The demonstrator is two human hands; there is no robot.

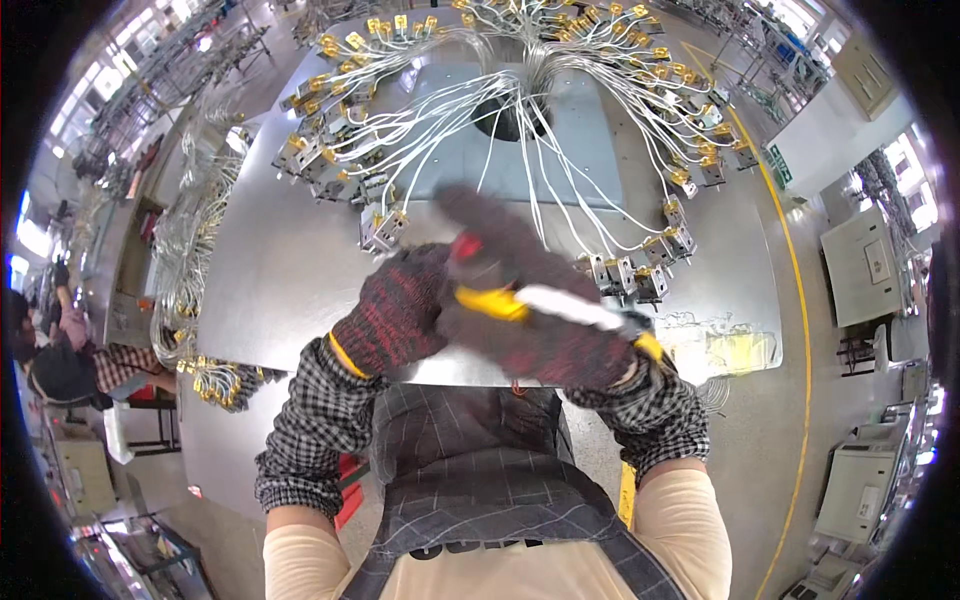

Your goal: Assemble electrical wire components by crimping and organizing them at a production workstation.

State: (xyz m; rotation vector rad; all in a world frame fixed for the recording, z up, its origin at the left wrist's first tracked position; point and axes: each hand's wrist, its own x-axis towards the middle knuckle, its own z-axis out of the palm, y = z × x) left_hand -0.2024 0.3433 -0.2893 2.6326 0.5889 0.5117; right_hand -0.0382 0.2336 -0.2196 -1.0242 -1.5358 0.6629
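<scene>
Both of my hands wear dark knitted gloves flecked with red, and they meet in front of my body over the near edge of a metal table [270, 270]. My left hand [395, 310] is closed, its fingertips turned in against the right hand and hidden. Motion smears my right hand [530, 345], so its fingers do not show clearly. Across it lies a blurred, stick-like white and yellow thing [565, 305], with a red spot by its left end; its kind cannot be made out. Beyond my hands, white cables [540, 175] fan out toward small metal blocks [380, 228].
The cables come from a dark hole in a grey-blue plate [590, 110] on the table. Many cables with yellow ends [220, 380] hang at the left. Another person [70, 365] sits farther left. A yellow line [795, 260] runs along the floor on the right.
</scene>
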